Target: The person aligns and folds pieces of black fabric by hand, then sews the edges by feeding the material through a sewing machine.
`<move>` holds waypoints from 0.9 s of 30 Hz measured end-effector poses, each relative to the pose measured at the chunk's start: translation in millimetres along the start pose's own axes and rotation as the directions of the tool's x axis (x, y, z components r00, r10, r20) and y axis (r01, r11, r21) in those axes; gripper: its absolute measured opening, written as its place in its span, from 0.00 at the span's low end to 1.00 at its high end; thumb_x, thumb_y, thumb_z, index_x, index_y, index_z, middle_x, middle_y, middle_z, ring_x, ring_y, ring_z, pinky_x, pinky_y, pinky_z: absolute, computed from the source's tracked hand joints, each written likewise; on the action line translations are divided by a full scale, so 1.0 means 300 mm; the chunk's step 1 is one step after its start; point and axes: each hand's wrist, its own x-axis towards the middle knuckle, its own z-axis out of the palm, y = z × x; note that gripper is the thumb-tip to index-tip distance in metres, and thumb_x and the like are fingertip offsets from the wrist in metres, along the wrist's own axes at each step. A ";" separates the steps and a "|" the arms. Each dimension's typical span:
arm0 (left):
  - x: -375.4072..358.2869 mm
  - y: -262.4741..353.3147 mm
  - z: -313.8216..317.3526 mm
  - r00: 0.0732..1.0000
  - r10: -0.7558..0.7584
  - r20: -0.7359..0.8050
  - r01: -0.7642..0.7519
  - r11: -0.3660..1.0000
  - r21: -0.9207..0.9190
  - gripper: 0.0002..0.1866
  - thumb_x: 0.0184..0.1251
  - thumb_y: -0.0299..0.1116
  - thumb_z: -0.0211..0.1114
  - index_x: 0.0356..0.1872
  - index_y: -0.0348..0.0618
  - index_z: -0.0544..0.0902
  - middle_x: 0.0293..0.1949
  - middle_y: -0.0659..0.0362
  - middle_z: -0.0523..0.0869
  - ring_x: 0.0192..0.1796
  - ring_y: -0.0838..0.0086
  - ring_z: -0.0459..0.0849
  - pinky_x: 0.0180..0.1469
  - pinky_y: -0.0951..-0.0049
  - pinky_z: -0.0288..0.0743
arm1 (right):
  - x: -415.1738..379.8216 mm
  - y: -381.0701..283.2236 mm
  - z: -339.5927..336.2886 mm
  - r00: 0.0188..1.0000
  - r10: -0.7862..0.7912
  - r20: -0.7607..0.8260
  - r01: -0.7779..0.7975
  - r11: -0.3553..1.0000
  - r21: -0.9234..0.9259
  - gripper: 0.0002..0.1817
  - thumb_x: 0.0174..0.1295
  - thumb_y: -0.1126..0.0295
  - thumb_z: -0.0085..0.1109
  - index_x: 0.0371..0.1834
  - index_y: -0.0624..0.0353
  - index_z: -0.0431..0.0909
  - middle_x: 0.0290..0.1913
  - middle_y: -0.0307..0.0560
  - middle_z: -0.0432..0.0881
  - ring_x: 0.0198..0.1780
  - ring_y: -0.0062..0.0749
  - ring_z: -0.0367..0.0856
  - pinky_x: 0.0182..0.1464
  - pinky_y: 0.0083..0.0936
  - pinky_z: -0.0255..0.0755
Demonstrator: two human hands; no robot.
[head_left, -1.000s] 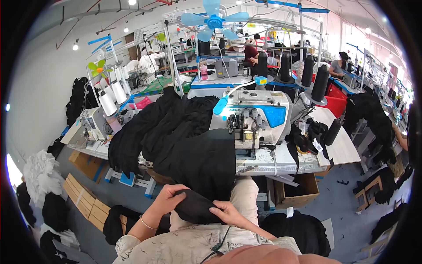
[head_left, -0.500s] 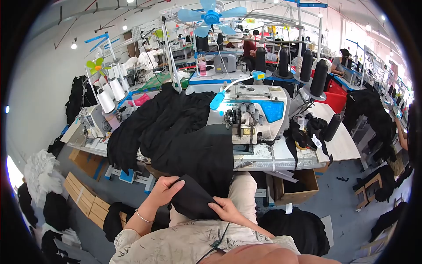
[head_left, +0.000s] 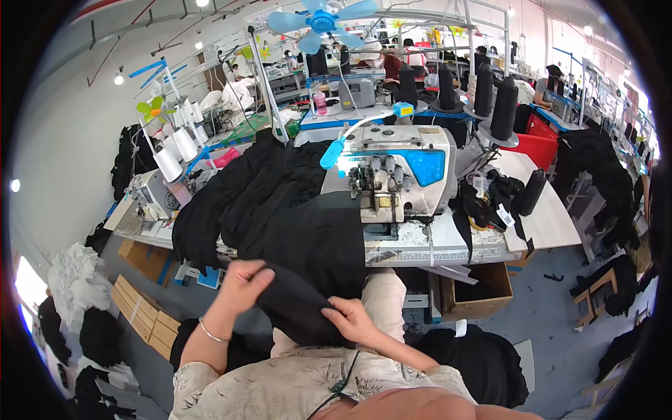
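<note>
Black, soft fabric (head_left: 295, 297) is held taut above the lap, between the two hands: its left end is gripped in the left hand (head_left: 245, 283), its right edge is pinched by the right hand (head_left: 351, 320). Whether it is joined to the heaped black cloth (head_left: 238, 192) just beyond cannot be told. That cloth is draped over a worn white worktable (head_left: 455, 243), beside a white-and-blue sewing machine (head_left: 402, 142). Farther back, a tall black thread cone (head_left: 503, 110) is stood upright, and a blue-bladed fan (head_left: 323, 22) is mounted overhead.
</note>
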 end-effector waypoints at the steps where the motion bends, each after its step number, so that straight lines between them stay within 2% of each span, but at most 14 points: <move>1: 0.047 0.022 -0.015 0.999 0.051 -0.015 -0.050 0.996 0.071 0.14 0.63 0.32 0.64 0.22 0.33 0.75 0.16 0.62 0.71 0.23 0.86 0.70 0.24 0.78 0.63 | 0.038 -0.065 -0.015 0.998 -0.061 -0.020 0.062 0.997 0.035 0.07 0.65 0.72 0.56 0.33 0.66 0.76 0.21 0.51 0.72 0.21 0.21 0.66 0.25 0.24 0.64; 3: 0.162 0.153 -0.036 0.975 0.219 -0.049 -0.218 0.976 0.025 0.12 0.61 0.31 0.64 0.24 0.32 0.77 0.16 0.61 0.73 0.22 0.84 0.71 0.24 0.77 0.64 | 0.098 -0.138 -0.056 0.981 -0.193 -0.001 0.193 0.981 -0.005 0.04 0.63 0.75 0.57 0.35 0.65 0.76 0.22 0.51 0.73 0.20 0.27 0.68 0.26 0.24 0.65; 5: 0.266 0.194 -0.041 0.955 0.295 -0.026 -0.282 0.933 0.224 0.09 0.59 0.29 0.63 0.28 0.31 0.80 0.18 0.59 0.77 0.23 0.83 0.73 0.26 0.76 0.67 | 0.152 -0.152 -0.087 0.943 -0.330 -0.034 0.323 0.936 -0.139 0.04 0.60 0.77 0.59 0.37 0.64 0.77 0.22 0.51 0.73 0.20 0.32 0.70 0.26 0.23 0.66; 7: 0.368 0.161 -0.025 0.966 0.199 0.166 -0.227 0.957 0.178 0.07 0.58 0.27 0.63 0.31 0.31 0.81 0.22 0.58 0.80 0.26 0.82 0.76 0.30 0.77 0.70 | 0.195 -0.090 -0.110 0.975 -0.198 -0.106 0.184 0.975 -0.125 0.08 0.58 0.79 0.55 0.41 0.65 0.77 0.25 0.51 0.77 0.25 0.22 0.76 0.29 0.22 0.69; 11: 0.485 -0.071 0.075 0.955 0.009 0.297 -0.026 0.998 0.053 0.08 0.61 0.24 0.58 0.38 0.31 0.83 0.29 0.60 0.84 0.34 0.83 0.79 0.39 0.79 0.73 | 0.250 0.115 -0.124 0.959 -0.024 -0.284 0.012 0.999 -0.043 0.12 0.61 0.78 0.53 0.47 0.65 0.77 0.26 0.47 0.79 0.28 0.18 0.73 0.33 0.18 0.70; 13: 0.506 -0.145 0.119 0.952 -0.032 0.303 0.034 0.999 -0.002 0.08 0.63 0.24 0.58 0.39 0.32 0.83 0.30 0.61 0.84 0.35 0.84 0.78 0.40 0.79 0.73 | 0.238 0.167 -0.137 0.954 0.049 -0.296 -0.056 0.998 -0.013 0.08 0.67 0.71 0.54 0.35 0.66 0.74 0.21 0.42 0.71 0.26 0.14 0.64 0.28 0.18 0.64; 17: 0.617 -0.247 0.190 0.966 0.033 0.258 -0.009 0.996 -0.094 0.09 0.66 0.27 0.58 0.41 0.33 0.83 0.30 0.63 0.84 0.35 0.85 0.78 0.39 0.80 0.73 | 0.251 0.231 -0.183 0.900 0.082 -0.428 -0.098 0.995 -0.014 0.10 0.67 0.71 0.56 0.28 0.64 0.72 0.18 0.38 0.66 0.26 0.15 0.59 0.26 0.19 0.60; 18: 0.651 -0.277 0.214 0.971 0.061 0.231 -0.033 0.992 -0.123 0.09 0.67 0.28 0.59 0.41 0.33 0.83 0.30 0.63 0.84 0.35 0.85 0.77 0.39 0.80 0.73 | 0.262 0.271 -0.216 0.888 0.010 -0.461 -0.116 0.972 -0.204 0.08 0.65 0.73 0.57 0.31 0.66 0.74 0.24 0.42 0.74 0.26 0.20 0.66 0.29 0.20 0.65; 19: 0.686 -0.308 0.240 0.975 0.089 0.202 -0.059 0.987 -0.151 0.10 0.68 0.29 0.59 0.41 0.33 0.83 0.30 0.63 0.84 0.35 0.86 0.77 0.38 0.80 0.72 | 0.317 0.257 -0.230 0.834 -0.236 -0.498 0.035 0.925 -0.379 0.07 0.64 0.74 0.58 0.36 0.68 0.77 0.35 0.50 0.80 0.29 0.29 0.74 0.34 0.22 0.70; 21: 0.756 -0.398 0.286 0.959 0.033 0.283 -0.012 0.997 -0.077 0.11 0.68 0.32 0.59 0.35 0.32 0.82 0.24 0.67 0.78 0.29 0.88 0.70 0.31 0.79 0.67 | 0.358 0.295 -0.273 0.794 -0.255 -0.552 -0.102 0.839 -0.535 0.08 0.62 0.74 0.59 0.39 0.70 0.78 0.46 0.56 0.80 0.33 0.35 0.78 0.38 0.24 0.72; 22: 0.792 -0.448 0.305 0.929 0.011 0.370 0.004 0.999 -0.040 0.11 0.68 0.32 0.60 0.33 0.31 0.81 0.22 0.68 0.76 0.28 0.88 0.68 0.30 0.79 0.65 | 0.368 0.321 -0.274 0.775 -0.015 -0.631 -0.237 0.920 -0.312 0.09 0.63 0.70 0.60 0.35 0.68 0.79 0.36 0.50 0.81 0.30 0.28 0.75 0.35 0.22 0.69; 23: 0.818 -0.491 0.322 0.892 -0.014 0.453 0.016 1.000 -0.001 0.12 0.68 0.32 0.60 0.31 0.31 0.81 0.21 0.69 0.74 0.27 0.88 0.66 0.28 0.78 0.63 | 0.374 0.333 -0.280 0.814 0.173 -0.554 -0.335 0.920 -0.205 0.10 0.64 0.69 0.59 0.34 0.68 0.79 0.32 0.47 0.79 0.29 0.25 0.73 0.34 0.21 0.68; 25: 0.841 -0.503 0.330 0.877 -0.079 0.474 0.152 0.981 -0.118 0.14 0.65 0.33 0.63 0.26 0.31 0.79 0.18 0.68 0.69 0.25 0.87 0.62 0.26 0.77 0.59 | 0.362 0.349 -0.283 0.791 0.517 -0.326 -0.550 0.835 -0.011 0.12 0.65 0.66 0.59 0.31 0.66 0.79 0.25 0.42 0.76 0.28 0.19 0.69 0.32 0.20 0.66; 27: 0.863 -0.522 0.324 0.849 -0.074 0.523 0.142 0.986 -0.091 0.14 0.62 0.34 0.66 0.25 0.31 0.78 0.17 0.67 0.67 0.24 0.87 0.61 0.25 0.76 0.58 | 0.317 0.442 -0.232 0.895 0.284 -0.343 -0.348 0.927 -0.139 0.17 0.66 0.64 0.58 0.25 0.66 0.74 0.18 0.35 0.68 0.24 0.14 0.61 0.25 0.21 0.59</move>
